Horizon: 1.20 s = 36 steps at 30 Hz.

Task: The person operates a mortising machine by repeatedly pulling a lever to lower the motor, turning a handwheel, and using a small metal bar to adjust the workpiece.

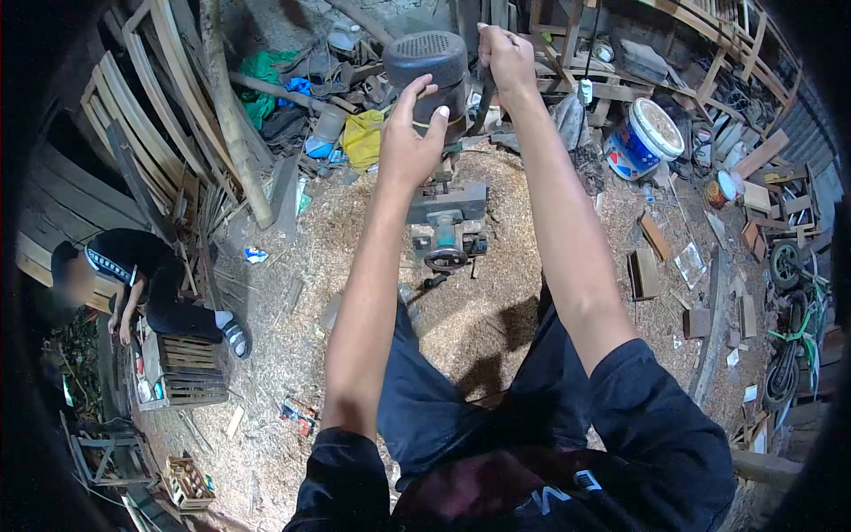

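A machine with a dark, round motor housing (pixel 425 75), its top perforated, stands right in front of me. My left hand (pixel 412 142) is at the near side of the housing, fingers stretched and thumb apart, holding nothing. Higher up and to the right, my right hand (pixel 508 64) is closed around a dark lever (pixel 485 102) beside the housing; most of the grip is hidden behind the fingers. Below the motor sits a metal vise (pixel 449 204) with a round handwheel (pixel 445 258) on its near side.
Wood shavings (pixel 505 293) cover the floor. On the left a person (pixel 146 275) sits bent over near a slatted crate (pixel 191 368). A white-and-blue bucket (pixel 644 140) stands at right, with wood offcuts (pixel 644 273) nearby. Curved wooden pieces (pixel 133 120) lean at upper left, near a yellow cloth (pixel 362 140).
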Motion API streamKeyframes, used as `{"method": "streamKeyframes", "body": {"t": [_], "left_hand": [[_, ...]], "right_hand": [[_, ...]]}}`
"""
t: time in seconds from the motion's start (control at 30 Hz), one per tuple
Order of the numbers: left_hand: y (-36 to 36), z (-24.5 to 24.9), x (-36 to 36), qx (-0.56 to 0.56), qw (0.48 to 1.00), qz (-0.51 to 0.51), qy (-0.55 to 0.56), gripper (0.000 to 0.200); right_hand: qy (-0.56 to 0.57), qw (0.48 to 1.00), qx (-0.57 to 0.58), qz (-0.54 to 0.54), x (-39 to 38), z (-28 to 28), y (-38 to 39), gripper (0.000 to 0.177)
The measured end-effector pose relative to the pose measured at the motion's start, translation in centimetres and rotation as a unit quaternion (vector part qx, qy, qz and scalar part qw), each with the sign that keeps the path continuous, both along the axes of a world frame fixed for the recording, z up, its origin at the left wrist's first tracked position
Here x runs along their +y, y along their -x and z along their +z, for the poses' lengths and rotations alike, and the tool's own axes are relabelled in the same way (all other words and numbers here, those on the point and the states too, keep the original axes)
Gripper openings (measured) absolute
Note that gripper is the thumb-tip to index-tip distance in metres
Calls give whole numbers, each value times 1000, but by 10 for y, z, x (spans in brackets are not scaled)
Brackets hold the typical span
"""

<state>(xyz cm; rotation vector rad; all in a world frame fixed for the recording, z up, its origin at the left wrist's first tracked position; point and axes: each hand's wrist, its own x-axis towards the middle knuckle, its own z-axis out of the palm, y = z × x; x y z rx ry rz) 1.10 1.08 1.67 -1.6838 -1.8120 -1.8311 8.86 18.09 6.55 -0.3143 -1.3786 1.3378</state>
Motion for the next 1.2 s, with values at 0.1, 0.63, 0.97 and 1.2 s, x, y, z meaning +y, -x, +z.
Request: {"method": "streamKeyframes", "body": {"t": [0.1, 0.63, 0.97, 1.2], "left_hand": [[-7, 2, -6, -51, 998, -29, -20, 43], [15, -117, -9, -198, 979, -22, 33, 35], [25, -120, 4, -202, 979, -28, -13, 34], [18, -114, 2, -212, 976, -30, -22, 34]], "right_hand": [[-7, 999, 38, 14, 2, -9, 1, 32], [-91, 991, 88, -34, -32, -41, -20, 31], [-122, 989, 78, -2, -38, -56, -28, 32], [-103, 992, 71, -11, -49, -66, -35, 29]]}}
